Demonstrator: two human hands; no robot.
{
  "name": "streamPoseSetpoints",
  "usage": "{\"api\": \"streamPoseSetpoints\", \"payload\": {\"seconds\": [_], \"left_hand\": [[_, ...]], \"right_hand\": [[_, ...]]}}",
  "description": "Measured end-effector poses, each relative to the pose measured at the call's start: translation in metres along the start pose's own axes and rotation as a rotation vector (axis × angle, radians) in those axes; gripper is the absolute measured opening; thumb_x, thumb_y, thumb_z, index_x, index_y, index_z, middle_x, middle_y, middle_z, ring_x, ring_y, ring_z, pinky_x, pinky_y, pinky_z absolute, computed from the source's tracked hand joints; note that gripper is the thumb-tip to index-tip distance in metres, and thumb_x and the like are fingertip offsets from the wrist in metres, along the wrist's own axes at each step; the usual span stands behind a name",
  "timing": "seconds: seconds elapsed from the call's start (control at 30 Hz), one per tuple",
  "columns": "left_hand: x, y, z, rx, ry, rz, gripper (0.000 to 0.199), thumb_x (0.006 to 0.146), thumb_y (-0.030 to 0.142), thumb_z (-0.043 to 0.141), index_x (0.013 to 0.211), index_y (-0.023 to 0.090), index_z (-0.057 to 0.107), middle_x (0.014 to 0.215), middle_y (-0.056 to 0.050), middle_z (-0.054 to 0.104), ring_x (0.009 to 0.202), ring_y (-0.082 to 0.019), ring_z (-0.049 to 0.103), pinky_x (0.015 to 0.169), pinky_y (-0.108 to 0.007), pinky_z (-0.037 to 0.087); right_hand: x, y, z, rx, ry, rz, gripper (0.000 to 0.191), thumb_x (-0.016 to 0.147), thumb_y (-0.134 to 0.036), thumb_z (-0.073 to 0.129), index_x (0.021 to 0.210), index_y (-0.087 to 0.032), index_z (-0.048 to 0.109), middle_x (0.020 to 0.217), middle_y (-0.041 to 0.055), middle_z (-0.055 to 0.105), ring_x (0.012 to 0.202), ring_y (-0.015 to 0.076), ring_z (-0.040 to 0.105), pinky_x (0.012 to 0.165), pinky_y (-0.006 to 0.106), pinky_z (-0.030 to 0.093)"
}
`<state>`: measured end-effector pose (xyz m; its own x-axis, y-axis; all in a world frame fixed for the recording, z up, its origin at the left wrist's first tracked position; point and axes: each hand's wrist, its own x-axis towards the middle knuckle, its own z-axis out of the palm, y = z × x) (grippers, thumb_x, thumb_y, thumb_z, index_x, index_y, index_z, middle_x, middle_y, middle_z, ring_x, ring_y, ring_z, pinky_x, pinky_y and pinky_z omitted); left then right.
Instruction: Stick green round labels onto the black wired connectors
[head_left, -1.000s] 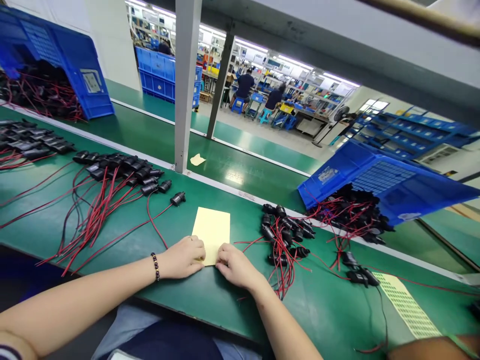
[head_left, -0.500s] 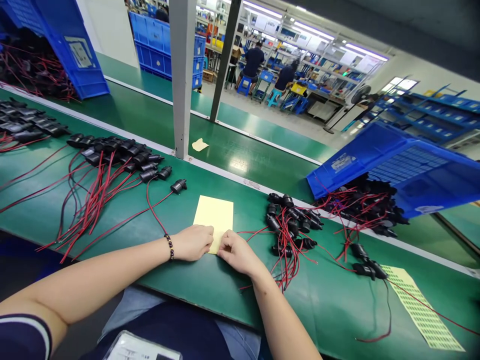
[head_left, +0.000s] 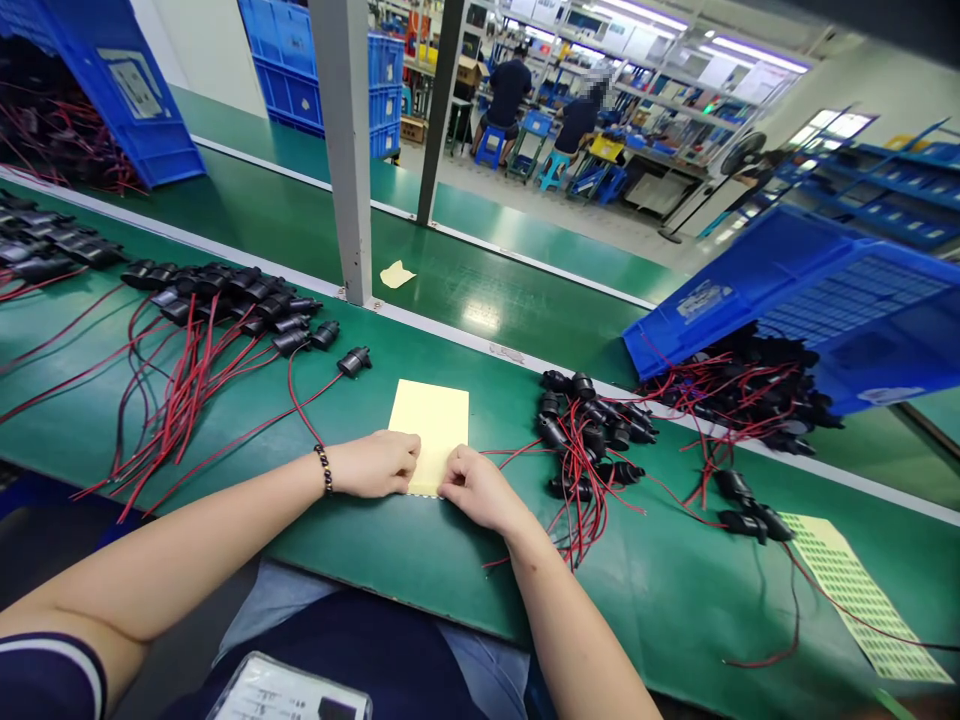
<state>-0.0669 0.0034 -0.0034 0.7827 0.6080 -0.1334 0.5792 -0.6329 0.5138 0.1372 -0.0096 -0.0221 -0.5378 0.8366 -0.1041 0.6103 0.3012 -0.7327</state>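
A pale yellow sheet of paper (head_left: 429, 412) lies on the green bench in front of me, and a thin printed strip shows along its near edge. My left hand (head_left: 379, 463) has its fingers curled closed on the sheet's near left part. At the near right corner, my right hand (head_left: 474, 485) pinches the sheet between thumb and fingers. The fingertips of both hands are partly hidden. Beyond the left hand lies a single black cylindrical part (head_left: 354, 361) with red and dark wires. To the right of the right hand is a pile of similar black wired parts (head_left: 592, 425).
More black parts (head_left: 247, 290) lie in rows at left, their wires trailing toward me. Tilted blue crates (head_left: 750, 290) spill wired parts at right and far left. A printed label sheet (head_left: 862, 590) lies far right. A grey post (head_left: 346, 150) rises from the bench's ledge.
The view has shifted slightly. Both hands stay on the sheet, and a printed strip now shows along its near edge between them.
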Motion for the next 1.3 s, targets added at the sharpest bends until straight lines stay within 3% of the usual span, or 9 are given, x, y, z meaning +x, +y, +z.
{"api": "streamPoseSetpoints", "payload": {"seconds": [0.2, 0.43, 0.67, 1.3], "left_hand": [[-0.004, -0.006, -0.006, 0.019, -0.040, -0.029, 0.013, 0.073, 0.022, 0.054, 0.061, 0.018, 0.057, 0.080, 0.000, 0.052, 0.080, -0.015, 0.048, 0.073, -0.026, 0.033], [-0.006, -0.005, 0.000, 0.052, 0.023, -0.015, 0.015, 0.077, 0.017, 0.047, 0.065, 0.016, 0.055, 0.081, -0.002, 0.052, 0.080, -0.016, 0.048, 0.074, -0.026, 0.033], [-0.008, -0.010, -0.008, -0.032, -0.041, 0.047, 0.012, 0.074, 0.018, 0.053, 0.062, 0.016, 0.053, 0.080, 0.000, 0.050, 0.078, -0.013, 0.048, 0.073, -0.024, 0.034], [-0.010, -0.009, 0.001, 0.089, 0.041, 0.038, 0.015, 0.080, 0.017, 0.044, 0.068, 0.015, 0.053, 0.084, -0.003, 0.052, 0.080, -0.016, 0.049, 0.075, -0.026, 0.036]], "right_hand": [[0.000, 0.000, -0.005, 0.005, -0.041, -0.037, 0.014, 0.066, -0.007, 0.056, 0.058, -0.016, 0.050, 0.073, -0.0020, 0.047, 0.066, 0.0092, 0.045, 0.060, 0.020, 0.034], [-0.001, 0.000, -0.004, -0.033, -0.026, -0.059, 0.016, 0.067, -0.005, 0.055, 0.057, -0.015, 0.050, 0.073, -0.0016, 0.046, 0.066, 0.0091, 0.045, 0.061, 0.020, 0.034], [-0.002, 0.007, -0.019, 0.006, -0.122, -0.022, 0.012, 0.067, -0.007, 0.057, 0.058, -0.015, 0.054, 0.072, -0.0008, 0.049, 0.067, 0.0099, 0.047, 0.060, 0.020, 0.035], [-0.004, 0.004, -0.011, -0.149, -0.054, -0.032, 0.015, 0.067, -0.005, 0.051, 0.057, -0.016, 0.047, 0.072, -0.0014, 0.045, 0.063, 0.0088, 0.043, 0.058, 0.020, 0.032]]}}
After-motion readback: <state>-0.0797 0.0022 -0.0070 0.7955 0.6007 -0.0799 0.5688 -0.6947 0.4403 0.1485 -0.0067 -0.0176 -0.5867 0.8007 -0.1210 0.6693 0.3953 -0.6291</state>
